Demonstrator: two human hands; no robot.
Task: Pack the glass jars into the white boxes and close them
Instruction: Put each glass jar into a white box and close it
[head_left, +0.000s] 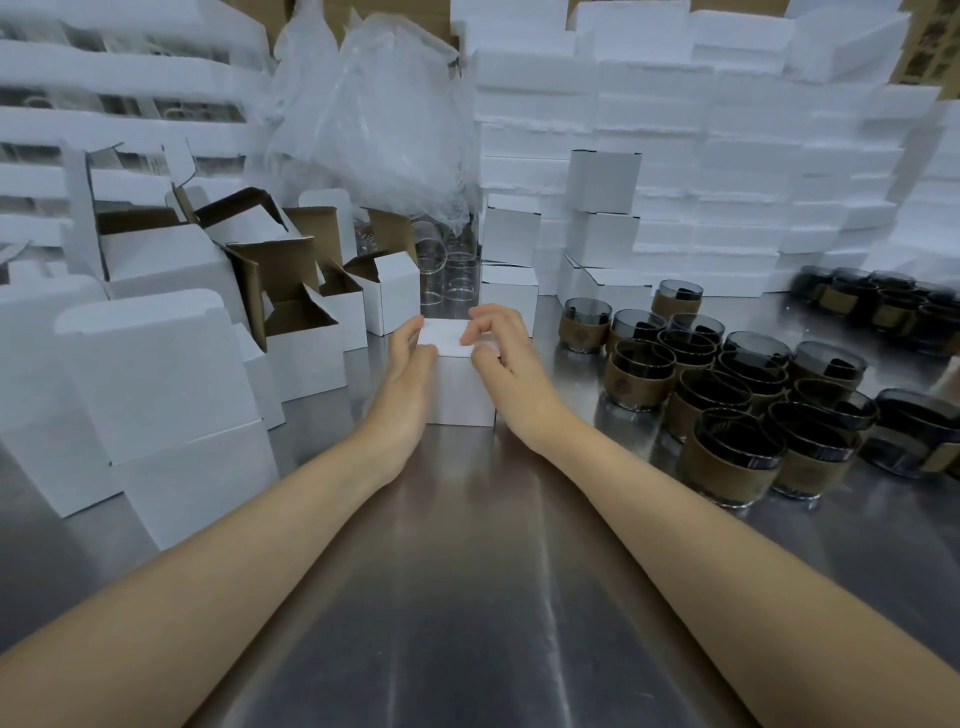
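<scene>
White box (462, 397): on steel table (467, 571)
Left hand (410, 364): grasping its side
Right hand (496, 345): pinching its top
Glass jars (727, 395): rightward

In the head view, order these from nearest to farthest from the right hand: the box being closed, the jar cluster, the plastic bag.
1. The box: centre, touched by the right hand.
2. The jar cluster: to the right, apart from the hand.
3. The plastic bag: at the back, left of centre.

Left hand (410, 361) and right hand (501, 345) hold a white box (462, 392) on the steel table (467, 571) near glass jars (735, 452).
</scene>
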